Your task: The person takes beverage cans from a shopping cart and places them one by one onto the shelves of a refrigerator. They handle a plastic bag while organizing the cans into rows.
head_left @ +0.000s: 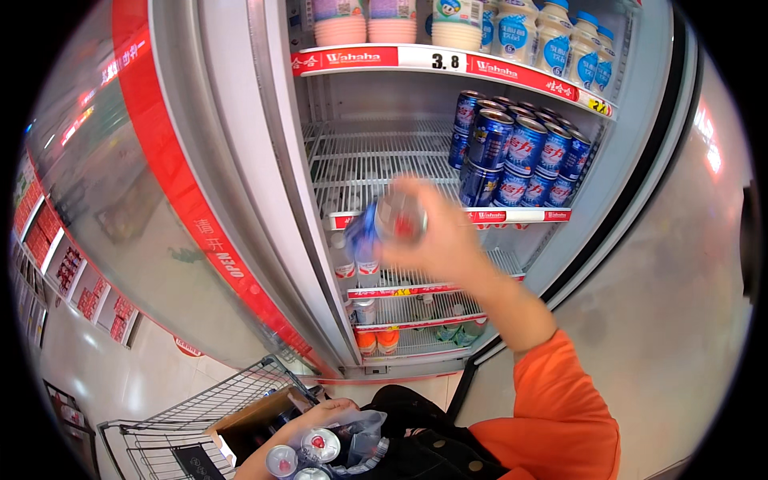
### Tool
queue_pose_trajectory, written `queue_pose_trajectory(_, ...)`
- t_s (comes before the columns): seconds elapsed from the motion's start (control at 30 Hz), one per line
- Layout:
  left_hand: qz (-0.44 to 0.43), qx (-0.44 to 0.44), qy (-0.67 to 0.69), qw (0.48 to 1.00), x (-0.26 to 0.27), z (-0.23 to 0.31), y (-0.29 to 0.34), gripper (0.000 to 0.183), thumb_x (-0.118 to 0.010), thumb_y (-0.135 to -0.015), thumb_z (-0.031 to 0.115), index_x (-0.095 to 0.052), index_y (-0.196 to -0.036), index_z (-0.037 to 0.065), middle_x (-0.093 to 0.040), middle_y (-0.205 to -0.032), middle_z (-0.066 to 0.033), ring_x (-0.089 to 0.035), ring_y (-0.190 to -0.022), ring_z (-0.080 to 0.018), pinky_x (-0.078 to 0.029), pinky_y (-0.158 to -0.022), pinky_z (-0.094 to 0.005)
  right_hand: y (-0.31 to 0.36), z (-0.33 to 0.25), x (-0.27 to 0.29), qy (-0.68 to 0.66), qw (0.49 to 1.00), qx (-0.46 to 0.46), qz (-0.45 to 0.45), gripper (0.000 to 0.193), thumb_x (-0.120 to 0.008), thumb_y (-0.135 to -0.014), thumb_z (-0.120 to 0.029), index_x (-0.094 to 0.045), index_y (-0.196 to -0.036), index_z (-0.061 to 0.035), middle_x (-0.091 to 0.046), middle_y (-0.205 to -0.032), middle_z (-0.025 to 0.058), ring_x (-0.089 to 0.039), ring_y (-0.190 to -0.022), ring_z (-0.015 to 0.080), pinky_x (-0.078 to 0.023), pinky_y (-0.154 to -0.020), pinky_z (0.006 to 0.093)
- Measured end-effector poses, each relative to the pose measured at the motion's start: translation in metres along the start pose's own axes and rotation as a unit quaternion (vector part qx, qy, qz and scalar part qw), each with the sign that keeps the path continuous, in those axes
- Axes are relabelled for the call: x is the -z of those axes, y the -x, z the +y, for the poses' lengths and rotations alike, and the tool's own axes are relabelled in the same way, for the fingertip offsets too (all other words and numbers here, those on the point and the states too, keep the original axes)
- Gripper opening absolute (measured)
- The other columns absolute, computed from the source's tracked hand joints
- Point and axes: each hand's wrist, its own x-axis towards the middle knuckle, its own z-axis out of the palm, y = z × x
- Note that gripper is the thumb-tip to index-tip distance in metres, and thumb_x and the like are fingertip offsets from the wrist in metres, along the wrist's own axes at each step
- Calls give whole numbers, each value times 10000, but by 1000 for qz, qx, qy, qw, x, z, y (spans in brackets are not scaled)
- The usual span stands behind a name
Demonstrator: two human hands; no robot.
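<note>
My right hand [440, 232] is raised before the fridge's middle shelf, its fingers wrapped round a blue drink can [400, 218]. Motion blurs both; the can's silver end with a red mark faces me. Low in the view, my left hand [330, 411] is closed at the edge of clear plastic wrap [370, 432]. Several drink cans [320, 445] with silver ends stand in that wrap, against my left forearm. On the right of the middle shelf, blue cans [524, 144] are stacked two high. Bare wire rack [376, 152] shows to their left.
The fridge's glass door [184, 240] stands open on the left. Above are white bottles [554, 40] and pink-bottomed cups [392, 30]; lower shelves hold bottles [344, 260]. A wire shopping cart [160, 424] with a cardboard box [256, 424] stands at the lower left.
</note>
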Motion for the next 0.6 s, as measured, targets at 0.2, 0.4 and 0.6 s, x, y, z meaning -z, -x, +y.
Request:
queue_pose_trajectory(0.2,2,-20,5,1000,0,-2,-1,96,-606,-822,137,-550,-794,64,-507,-642,21,-490,-556,-63,-345,-494,-192,-126,97,5,234,955,-166,80,643,-724,-650,-317,-453,-1117,34,-620,-915,236,-604,-901,354,-478,-777,402)
queue_pose_trajectory(0.4,-2,-20,20,1000,13,-8,6,88,-611,-813,126,-558,-817,56,-521,-676,8,-508,-594,-80,-370,-526,-197,-157,161,-10,281,933,-217,59,525,-725,-669,-320,-568,-1028,30,-584,-1007,238,-591,-940,350,-486,-798,394)
queue_pose_trajectory(0.6,-16,-12,33,999,20,-10,6,91,-616,-803,115,-566,-839,49,-535,-710,-5,-527,-631,-97,-396,-557,-202,-165,185,-19,418,892,-163,48,299,-630,-770,-227,-636,-995,-30,-509,-1110,199,-553,-989,369,-492,-818,400)
